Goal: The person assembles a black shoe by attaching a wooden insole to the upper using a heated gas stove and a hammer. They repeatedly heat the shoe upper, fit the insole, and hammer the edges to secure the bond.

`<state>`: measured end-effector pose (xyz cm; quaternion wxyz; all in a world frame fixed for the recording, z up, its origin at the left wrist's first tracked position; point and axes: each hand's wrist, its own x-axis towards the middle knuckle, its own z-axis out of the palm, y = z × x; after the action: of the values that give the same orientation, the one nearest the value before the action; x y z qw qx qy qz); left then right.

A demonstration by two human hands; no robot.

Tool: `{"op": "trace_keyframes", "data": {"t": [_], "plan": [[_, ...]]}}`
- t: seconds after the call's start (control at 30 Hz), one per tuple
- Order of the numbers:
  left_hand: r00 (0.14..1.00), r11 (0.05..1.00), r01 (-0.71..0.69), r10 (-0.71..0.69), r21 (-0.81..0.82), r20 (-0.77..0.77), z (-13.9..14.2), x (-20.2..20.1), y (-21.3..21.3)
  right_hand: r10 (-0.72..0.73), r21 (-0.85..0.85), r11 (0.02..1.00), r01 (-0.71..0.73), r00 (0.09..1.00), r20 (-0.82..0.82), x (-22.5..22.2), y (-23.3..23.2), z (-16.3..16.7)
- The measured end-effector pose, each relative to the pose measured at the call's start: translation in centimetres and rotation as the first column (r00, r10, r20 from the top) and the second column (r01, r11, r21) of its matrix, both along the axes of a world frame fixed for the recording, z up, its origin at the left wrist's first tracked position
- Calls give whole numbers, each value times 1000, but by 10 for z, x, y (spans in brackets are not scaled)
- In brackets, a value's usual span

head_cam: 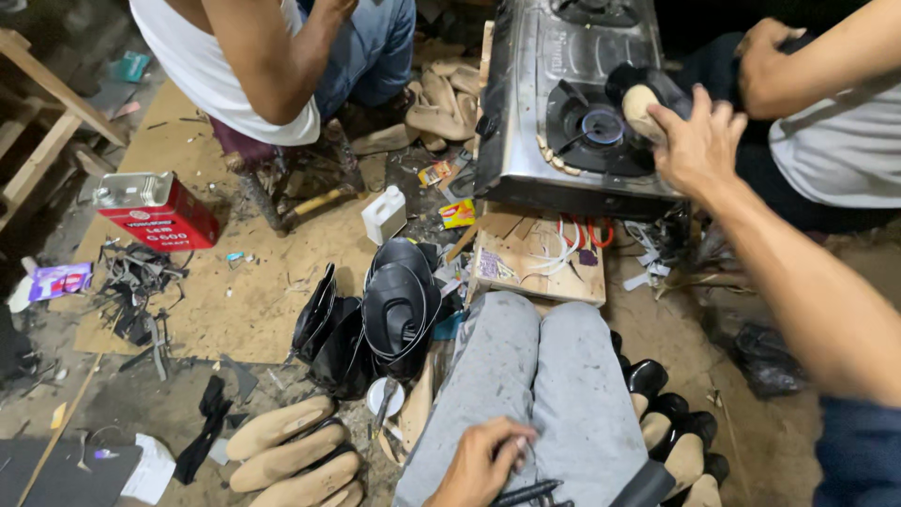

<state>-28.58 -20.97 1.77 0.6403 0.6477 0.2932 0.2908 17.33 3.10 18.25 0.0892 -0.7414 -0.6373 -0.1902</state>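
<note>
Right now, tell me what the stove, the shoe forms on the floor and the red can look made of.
Stove: metal, probably stainless steel; silvery, reflective, smudged top. Shoe forms: tan, smooth and matte, perhaps wood or plastic; cannot tell which. Red can: painted tin, with a bare shiny metal top.

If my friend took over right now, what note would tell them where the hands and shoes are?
Right hand: grip shut on a black shoe, held over the stove burner.
Left hand: rests on the grey trouser leg, fingers curled; unclear if it holds anything.
Nearby: more black shoes on the floor to the right, tan shoe forms to the left, black soles ahead.
Done: one shoe is at the burner.
Left: it is not set down; the floor shoes lie untouched.
</note>
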Motion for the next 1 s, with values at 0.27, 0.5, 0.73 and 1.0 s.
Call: {"op": "trace_keyframes", "data": {"t": [0.27, 0.5, 0.73, 1.0], "plan": [[998, 952, -45, 56, -301, 28, 27, 0, 16, 274, -220, 961, -165, 489, 828, -23, 18, 58], [995, 937, -34, 65, -347, 79, 21, -3, 13, 331, -314, 944, -102, 315, 890, -51, 16, 84], [994, 937, -31, 64, -348, 84, 23, -4, 13, 318, -281, 948, -150, 478, 819, -42, 22, 85], [983, 949, -33, 88, -312, 162, 17, -5, 10, -380, -381, 897, 225, 834, -401, -1, 53, 109]]}}
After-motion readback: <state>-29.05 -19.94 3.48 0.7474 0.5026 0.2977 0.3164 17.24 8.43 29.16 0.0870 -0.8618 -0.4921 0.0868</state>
